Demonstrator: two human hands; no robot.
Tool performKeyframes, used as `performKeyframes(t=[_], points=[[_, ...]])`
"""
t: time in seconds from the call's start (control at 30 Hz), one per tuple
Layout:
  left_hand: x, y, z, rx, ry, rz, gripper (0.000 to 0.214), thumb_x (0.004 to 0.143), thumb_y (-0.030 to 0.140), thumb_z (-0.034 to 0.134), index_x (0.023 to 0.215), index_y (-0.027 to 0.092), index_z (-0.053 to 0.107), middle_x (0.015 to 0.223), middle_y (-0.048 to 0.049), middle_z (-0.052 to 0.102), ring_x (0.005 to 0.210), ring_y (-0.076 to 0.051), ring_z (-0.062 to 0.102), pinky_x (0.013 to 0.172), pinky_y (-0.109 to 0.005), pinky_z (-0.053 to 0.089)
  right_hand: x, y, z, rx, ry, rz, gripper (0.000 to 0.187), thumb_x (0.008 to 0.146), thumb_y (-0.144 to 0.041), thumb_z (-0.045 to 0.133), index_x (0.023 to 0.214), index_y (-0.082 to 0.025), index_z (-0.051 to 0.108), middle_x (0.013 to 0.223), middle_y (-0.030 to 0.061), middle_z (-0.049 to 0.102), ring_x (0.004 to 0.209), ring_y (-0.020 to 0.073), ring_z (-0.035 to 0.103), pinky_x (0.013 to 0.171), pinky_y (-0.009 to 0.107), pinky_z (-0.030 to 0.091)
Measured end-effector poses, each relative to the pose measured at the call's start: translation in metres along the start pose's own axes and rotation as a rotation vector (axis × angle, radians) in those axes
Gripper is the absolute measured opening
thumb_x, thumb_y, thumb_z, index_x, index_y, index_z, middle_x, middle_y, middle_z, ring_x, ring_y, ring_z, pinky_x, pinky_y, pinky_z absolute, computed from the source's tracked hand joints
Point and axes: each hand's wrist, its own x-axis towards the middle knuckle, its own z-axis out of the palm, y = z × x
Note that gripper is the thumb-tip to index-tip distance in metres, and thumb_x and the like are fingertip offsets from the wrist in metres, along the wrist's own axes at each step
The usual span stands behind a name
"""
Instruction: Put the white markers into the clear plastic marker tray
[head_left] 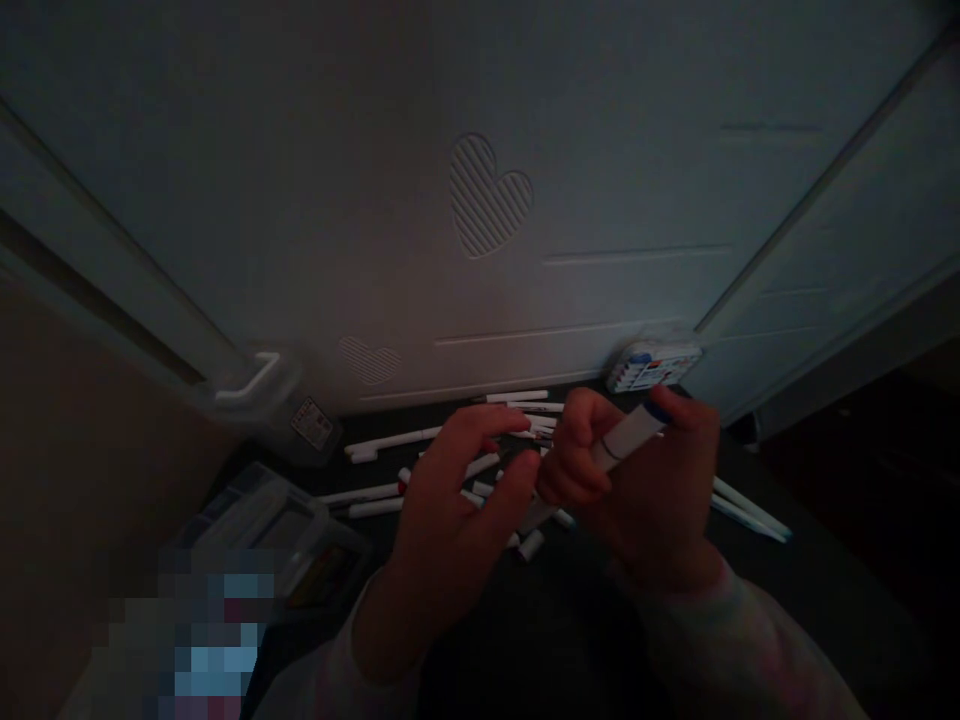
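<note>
The scene is dim. My right hand (pixel 645 490) is closed round a white marker (pixel 626 438) with a blue end, held slanting up to the right. My left hand (pixel 457 500) hovers beside it with fingers spread and slightly curled, its fingertips close to the marker's lower end; it grips nothing that I can see. Below both hands, several white markers (pixel 390 440) lie scattered on a dark surface (pixel 540 620).
A white panel (pixel 487 200) with embossed hearts stands upright behind the markers. A marker box (pixel 651 366) leans at its base on the right. A clear plastic case (pixel 255 515) and a clear container with a white handle (pixel 259 385) sit on the left. Two more markers (pixel 746 508) lie at right.
</note>
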Motion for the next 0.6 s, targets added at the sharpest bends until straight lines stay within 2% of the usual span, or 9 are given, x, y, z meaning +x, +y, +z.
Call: performKeyframes(t=[0.23, 0.37, 0.47, 0.53, 0.6], points=[[0.0012, 0.0023, 0.0036, 0.022, -0.094, -0.071, 0.020, 0.081, 0.023, 0.050, 0.100, 0.024, 0.053, 0.094, -0.0004, 0.059, 0.083, -0.014, 0.055, 0.076, -0.027, 0.043, -0.0059, -0.0047, 0.0052, -0.146, 0.071, -0.029, 0.040, 0.071, -0.059, 0.021, 0.060, -0.024, 0.033, 0.035, -0.0084, 0.020, 0.030, 0.0088, 0.019, 0.036, 0.025, 0.024], [0.0003, 0.0008, 0.0053, 0.017, -0.172, -0.081, 0.032, 0.079, 0.029, 0.054, 0.110, 0.024, 0.049, 0.105, -0.0011, 0.058, 0.090, -0.015, 0.054, 0.079, -0.026, 0.042, -0.0045, -0.0067, 0.0042, -0.215, 0.130, -0.048, 0.045, 0.074, -0.062, 0.014, 0.061, -0.024, 0.033, 0.036, -0.0081, 0.020, 0.031, 0.0092, 0.020, 0.036, 0.025, 0.025], [-0.0003, 0.0026, 0.0076, 0.020, -0.323, -0.152, 0.044, 0.076, 0.037, 0.057, 0.117, 0.025, 0.044, 0.102, -0.0009, 0.060, 0.087, -0.016, 0.056, 0.073, -0.026, 0.042, -0.0018, -0.0080, 0.0029, -0.172, 0.193, -0.098, 0.047, 0.078, -0.061, 0.015, 0.060, -0.023, 0.037, 0.039, -0.0064, 0.023, 0.034, 0.0094, 0.023, 0.040, 0.027, 0.028], [-0.0007, 0.0046, 0.0091, 0.073, -0.442, -0.167, 0.036, 0.079, 0.038, 0.053, 0.111, 0.023, 0.049, 0.088, -0.0002, 0.063, 0.074, -0.015, 0.057, 0.062, -0.024, 0.041, -0.0004, -0.0090, 0.0019, -0.130, 0.227, -0.139, 0.047, 0.080, -0.060, 0.020, 0.060, -0.022, 0.040, 0.041, -0.0054, 0.025, 0.036, 0.0090, 0.024, 0.041, 0.027, 0.029], [-0.0006, 0.0063, 0.0094, 0.142, -0.511, -0.133, 0.023, 0.083, 0.036, 0.047, 0.097, 0.020, 0.055, 0.076, 0.0002, 0.061, 0.066, -0.014, 0.055, 0.055, -0.022, 0.037, 0.0005, -0.0093, -0.0001, -0.119, 0.285, -0.205, 0.045, 0.083, -0.056, 0.024, 0.061, -0.022, 0.043, 0.045, -0.0042, 0.027, 0.039, 0.0092, 0.029, 0.044, 0.027, 0.032]])
